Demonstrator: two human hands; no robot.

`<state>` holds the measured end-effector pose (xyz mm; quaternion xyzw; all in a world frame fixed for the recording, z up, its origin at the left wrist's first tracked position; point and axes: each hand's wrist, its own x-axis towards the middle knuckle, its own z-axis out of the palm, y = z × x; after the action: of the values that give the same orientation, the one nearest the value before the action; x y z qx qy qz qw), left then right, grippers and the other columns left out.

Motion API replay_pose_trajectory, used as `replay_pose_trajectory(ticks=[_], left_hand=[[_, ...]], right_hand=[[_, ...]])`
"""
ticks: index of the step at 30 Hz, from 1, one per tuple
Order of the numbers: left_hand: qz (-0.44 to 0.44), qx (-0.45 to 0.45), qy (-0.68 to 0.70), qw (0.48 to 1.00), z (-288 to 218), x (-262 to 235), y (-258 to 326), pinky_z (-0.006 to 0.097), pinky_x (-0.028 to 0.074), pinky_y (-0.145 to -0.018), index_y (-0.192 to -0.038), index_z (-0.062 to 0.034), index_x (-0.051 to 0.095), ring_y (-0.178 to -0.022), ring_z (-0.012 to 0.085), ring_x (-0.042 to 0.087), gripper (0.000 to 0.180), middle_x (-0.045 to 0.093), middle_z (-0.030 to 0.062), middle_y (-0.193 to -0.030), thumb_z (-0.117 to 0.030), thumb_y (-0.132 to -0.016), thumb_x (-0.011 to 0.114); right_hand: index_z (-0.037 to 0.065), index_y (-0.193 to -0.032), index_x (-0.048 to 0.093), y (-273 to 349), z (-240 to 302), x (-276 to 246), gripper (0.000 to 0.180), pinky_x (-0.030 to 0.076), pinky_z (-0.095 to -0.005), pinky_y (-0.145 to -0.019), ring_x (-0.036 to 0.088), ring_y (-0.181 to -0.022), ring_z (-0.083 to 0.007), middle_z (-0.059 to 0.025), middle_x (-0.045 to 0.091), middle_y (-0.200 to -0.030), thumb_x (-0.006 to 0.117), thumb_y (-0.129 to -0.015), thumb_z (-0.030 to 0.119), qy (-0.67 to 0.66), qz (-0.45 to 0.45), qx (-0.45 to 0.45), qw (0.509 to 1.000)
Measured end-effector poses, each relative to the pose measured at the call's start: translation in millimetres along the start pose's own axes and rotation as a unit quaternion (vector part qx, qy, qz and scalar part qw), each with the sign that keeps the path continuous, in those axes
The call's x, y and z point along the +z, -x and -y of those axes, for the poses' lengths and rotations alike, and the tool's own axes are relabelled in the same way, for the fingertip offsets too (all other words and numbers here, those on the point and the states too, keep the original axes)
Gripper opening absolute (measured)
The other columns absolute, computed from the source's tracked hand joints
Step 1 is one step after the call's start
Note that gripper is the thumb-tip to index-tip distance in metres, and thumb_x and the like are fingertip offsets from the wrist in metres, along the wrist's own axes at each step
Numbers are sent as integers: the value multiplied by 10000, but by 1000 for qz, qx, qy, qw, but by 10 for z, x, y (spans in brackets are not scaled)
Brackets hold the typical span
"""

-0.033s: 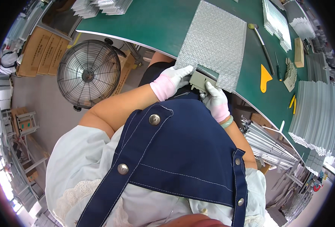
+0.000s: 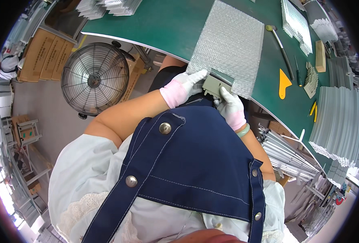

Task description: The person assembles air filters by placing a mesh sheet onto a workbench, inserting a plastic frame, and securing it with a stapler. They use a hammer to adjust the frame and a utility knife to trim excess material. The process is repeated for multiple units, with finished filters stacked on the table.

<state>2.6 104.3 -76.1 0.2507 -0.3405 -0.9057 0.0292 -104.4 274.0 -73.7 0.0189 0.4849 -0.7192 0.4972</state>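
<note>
Grey bracket (image 2: 215, 84), gloved hands gripping, mesh sheet (image 2: 231, 44)

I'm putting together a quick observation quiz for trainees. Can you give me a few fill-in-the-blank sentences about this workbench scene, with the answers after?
1. Both gloved hands, the left hand and right hand, hold a small grey bracket at the near edge of a silvery ____ sheet.
2. The table has a ____ top.
3. On the floor to the person's left stands a round ____.
4. The flat scraper right of the sheet is ____ in colour.

Missing words: mesh; green; fan; yellow
</note>
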Motion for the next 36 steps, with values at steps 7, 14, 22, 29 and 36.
replay_pose_trajectory(ticks=[7,14,22,29,36], left_hand=[[-68,-62,-259,961,-119,145,101,286,522,-748,-1027,23,640,-835,124,630,407,672,83,-932,-367,-920,687],[-45,-50,-210,975,-74,100,53,255,518,-708,-1003,18,640,-806,117,635,335,668,66,-895,-310,-943,668],[-40,-68,-219,972,-113,142,83,244,506,-701,-1049,2,628,-749,94,598,331,657,65,-901,-317,-959,641],[5,-51,-108,993,29,-5,13,250,492,-709,-1041,-15,623,-814,104,605,300,647,43,-900,-306,-970,627],[-31,-61,-96,993,29,230,58,285,508,-764,-1126,-8,583,-871,130,623,401,655,67,-988,-382,-981,602]], right_hand=[[-26,-1149,580,98,35,35,338,515,-293,-742,605,-864,-133,-69,635,-1017,683,-930,211,-25,-42,-40,998],[26,-1199,514,172,20,-119,376,488,-334,-825,580,-982,-165,-73,596,-1069,672,-944,253,4,-25,-45,999],[106,-1102,578,73,30,-232,183,471,-324,-827,601,-1001,-176,-41,630,-1118,591,-995,253,-105,-33,-71,991],[96,-1087,598,99,74,-264,142,513,-265,-696,642,-929,-153,-52,663,-1059,564,-1011,210,-157,26,-51,986],[23,-1135,625,181,111,-252,307,528,-268,-727,668,-854,-144,-63,698,-1005,636,-975,285,131,-136,-165,968]])
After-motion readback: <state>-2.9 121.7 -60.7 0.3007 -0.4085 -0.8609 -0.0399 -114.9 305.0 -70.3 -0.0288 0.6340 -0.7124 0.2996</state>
